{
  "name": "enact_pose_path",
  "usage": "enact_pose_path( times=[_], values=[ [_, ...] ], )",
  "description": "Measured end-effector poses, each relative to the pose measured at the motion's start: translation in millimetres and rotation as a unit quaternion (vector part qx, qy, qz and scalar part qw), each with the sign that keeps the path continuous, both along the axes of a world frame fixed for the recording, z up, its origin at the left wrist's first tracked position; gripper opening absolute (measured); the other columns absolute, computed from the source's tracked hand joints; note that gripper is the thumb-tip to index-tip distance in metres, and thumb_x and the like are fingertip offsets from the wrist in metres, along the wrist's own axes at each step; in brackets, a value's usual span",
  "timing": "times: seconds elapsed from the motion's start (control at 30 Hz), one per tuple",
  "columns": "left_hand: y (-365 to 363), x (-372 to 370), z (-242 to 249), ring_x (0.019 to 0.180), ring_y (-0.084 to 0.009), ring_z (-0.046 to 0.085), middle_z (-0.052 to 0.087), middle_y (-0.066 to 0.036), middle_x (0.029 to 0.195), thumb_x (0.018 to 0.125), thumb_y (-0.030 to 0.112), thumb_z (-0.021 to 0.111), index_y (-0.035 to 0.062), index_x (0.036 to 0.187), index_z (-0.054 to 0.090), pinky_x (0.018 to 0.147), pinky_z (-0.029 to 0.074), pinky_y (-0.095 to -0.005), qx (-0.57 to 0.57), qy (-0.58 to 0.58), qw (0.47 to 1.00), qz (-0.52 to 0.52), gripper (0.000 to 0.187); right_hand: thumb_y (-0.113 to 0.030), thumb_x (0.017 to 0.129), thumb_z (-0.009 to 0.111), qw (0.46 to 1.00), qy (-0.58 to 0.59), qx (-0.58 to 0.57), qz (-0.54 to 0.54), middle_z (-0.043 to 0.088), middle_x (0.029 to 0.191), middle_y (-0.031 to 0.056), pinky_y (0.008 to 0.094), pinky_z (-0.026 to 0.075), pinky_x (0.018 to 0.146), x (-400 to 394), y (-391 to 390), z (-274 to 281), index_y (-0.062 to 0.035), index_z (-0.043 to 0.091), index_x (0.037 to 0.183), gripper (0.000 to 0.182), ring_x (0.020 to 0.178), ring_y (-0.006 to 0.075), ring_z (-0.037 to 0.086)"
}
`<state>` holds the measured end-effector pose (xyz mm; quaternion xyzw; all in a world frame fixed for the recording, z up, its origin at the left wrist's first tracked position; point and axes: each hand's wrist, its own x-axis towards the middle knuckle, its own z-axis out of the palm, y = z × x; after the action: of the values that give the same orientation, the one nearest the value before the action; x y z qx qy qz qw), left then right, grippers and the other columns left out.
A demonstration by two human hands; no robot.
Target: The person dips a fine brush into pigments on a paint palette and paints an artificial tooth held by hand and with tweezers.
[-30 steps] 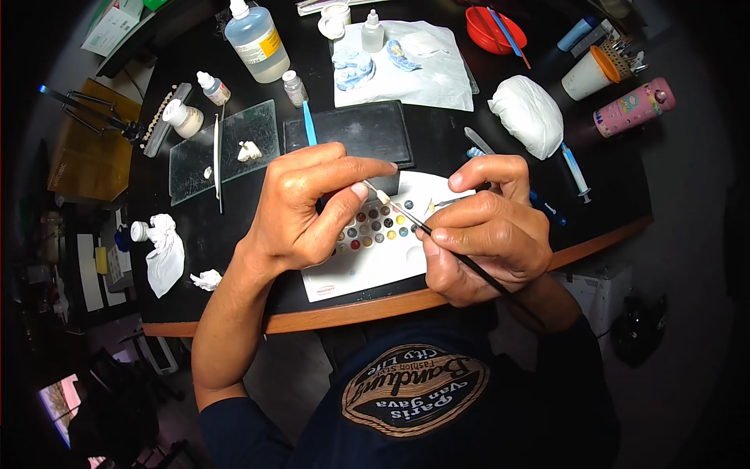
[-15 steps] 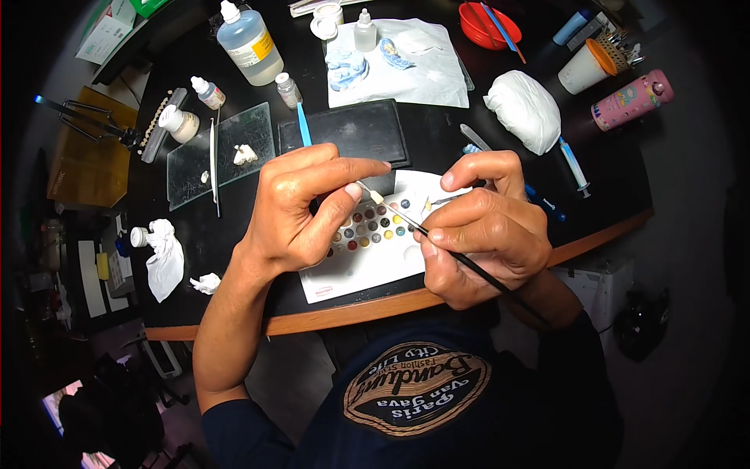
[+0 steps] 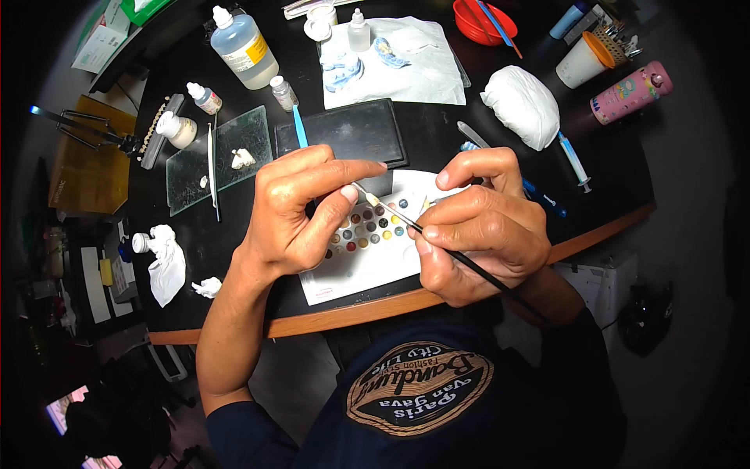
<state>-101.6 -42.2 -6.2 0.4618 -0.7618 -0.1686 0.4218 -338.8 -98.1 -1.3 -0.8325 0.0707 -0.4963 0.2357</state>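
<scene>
My left hand (image 3: 293, 207) is closed around a slim blue-handled tool (image 3: 300, 127), whose handle sticks up behind the fingers. At the tool's metal end, by the thumb, sits a small cream tooth crown (image 3: 372, 201). My right hand (image 3: 488, 230) pinches a thin black-handled paintbrush (image 3: 476, 270), its tip right at the crown. Under both hands lies a white palette sheet (image 3: 336, 281) with rows of round colour wells (image 3: 363, 231); the hands hide parts of it.
A glass slab (image 3: 183, 176) with small white pieces lies at the left, a dark tile (image 3: 344, 129) behind the hands. Farther back are a large bottle (image 3: 244, 51), white paper (image 3: 437, 74) with blue-and-white moulds, and a red bowl (image 3: 469, 27). A syringe (image 3: 574, 160) lies at the right.
The whole view has shifted slightly. Both hands keep almost the same pose, with the brush tip still at the crown.
</scene>
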Motion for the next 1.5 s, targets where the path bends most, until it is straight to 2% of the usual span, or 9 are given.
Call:
enact_pose_path(
  times=[0.77,0.87,1.0,1.1,1.2,1.27,1.33,1.4,1.5],
  values=[
    [0.0,0.8,-0.6,0.059,-0.0145,0.048,0.052,-0.006,0.065,0.085,0.014,0.058,-0.0047,0.111,0.079,0.055,0.037,-0.0316,0.004,0.009,1.000,-0.003,0.038,0.001,0.074,0.073,1.000,0.006,0.005,0.013,0.074,0.079,0.0008,0.0338,0.047,0.079,-3.4,0.3,0.1,-0.0106,0.067,0.096,0.026,0.093,0.0231,0.058],
    [-0.2,0.9,0.5,0.058,-0.0178,0.053,0.058,-0.008,0.065,0.088,0.008,0.063,-0.0012,0.107,0.079,0.054,0.041,-0.0336,0.013,0.043,0.999,-0.010,0.027,0.001,0.075,0.073,1.000,-0.002,-0.004,0.002,0.074,0.079,0.0013,0.0333,0.047,0.079,-3.5,1.6,1.1,-0.0109,0.067,0.098,0.026,0.094,0.0228,0.058],
    [-0.6,2.3,0.2,0.059,-0.0178,0.054,0.059,-0.009,0.067,0.090,0.008,0.063,-0.0010,0.109,0.079,0.056,0.041,-0.0333,0.016,0.040,0.999,-0.022,0.026,0.000,0.077,0.074,1.000,-0.006,-0.008,-0.001,0.076,0.080,0.0025,0.0335,0.047,0.080,-2.3,0.6,-0.2,-0.0106,0.069,0.099,0.025,0.094,0.0223,0.057],
    [0.6,-0.3,-0.8,0.060,-0.0154,0.050,0.055,-0.008,0.066,0.086,0.014,0.057,-0.0061,0.110,0.078,0.057,0.039,-0.0321,0.022,0.034,0.999,-0.013,0.037,-0.001,0.077,0.076,1.000,-0.009,-0.006,0.008,0.077,0.082,0.0027,0.0341,0.048,0.081,-0.6,-0.6,-1.8,-0.0099,0.070,0.100,0.025,0.095,0.0223,0.058],
    [1.0,-0.4,0.1,0.060,-0.0153,0.050,0.055,-0.008,0.066,0.086,0.014,0.057,-0.0060,0.110,0.078,0.057,0.039,-0.0323,0.027,0.032,0.999,-0.011,0.037,-0.002,0.078,0.077,1.000,-0.003,0.002,0.008,0.077,0.082,0.0029,0.0347,0.048,0.081,-0.5,-0.5,-1.5,-0.0094,0.071,0.099,0.023,0.095,0.0227,0.058],
    [0.8,-0.5,0.5,0.060,-0.0153,0.050,0.055,-0.008,0.066,0.086,0.014,0.057,-0.0061,0.110,0.078,0.057,0.039,-0.0323,0.024,0.031,0.999,-0.011,0.037,0.000,0.073,0.079,1.000,-0.013,0.007,0.003,0.076,0.082,0.0024,0.0307,0.048,0.067,0.9,-1.2,1.9,-0.0084,0.073,0.092,0.022,0.090,0.0240,0.062],
    [0.6,-0.5,1.0,0.060,-0.0152,0.050,0.054,-0.008,0.066,0.086,0.014,0.057,-0.0062,0.110,0.078,0.057,0.039,-0.0322,0.022,0.028,0.999,-0.011,0.037,0.002,0.070,0.079,1.000,-0.019,0.009,0.001,0.075,0.082,0.0021,0.0287,0.048,0.060,2.1,-1.2,3.2,-0.0079,0.073,0.089,0.022,0.088,0.0246,0.064],
    [0.3,0.2,2.1,0.060,-0.0150,0.050,0.054,-0.008,0.066,0.086,0.014,0.058,-0.0063,0.110,0.078,0.057,0.039,-0.0321,0.023,0.022,0.999,-0.013,0.037,0.002,0.070,0.079,1.000,-0.022,0.009,0.000,0.075,0.082,0.0020,0.0286,0.048,0.060,2.7,-0.9,2.9,-0.0078,0.073,0.089,0.022,0.088,0.0245,0.064],
    [0.4,0.1,0.7,0.060,-0.0148,0.050,0.054,-0.008,0.066,0.086,0.014,0.058,-0.0064,0.110,0.078,0.056,0.039,-0.0316,0.024,0.028,0.999,-0.009,0.037,0.001,0.074,0.078,1.000,0.000,0.012,0.016,0.076,0.083,0.0026,0.0349,0.048,0.080,-0.2,-1.2,-0.8,-0.0090,0.071,0.096,0.025,0.094,0.0230,0.058]
  ],
)
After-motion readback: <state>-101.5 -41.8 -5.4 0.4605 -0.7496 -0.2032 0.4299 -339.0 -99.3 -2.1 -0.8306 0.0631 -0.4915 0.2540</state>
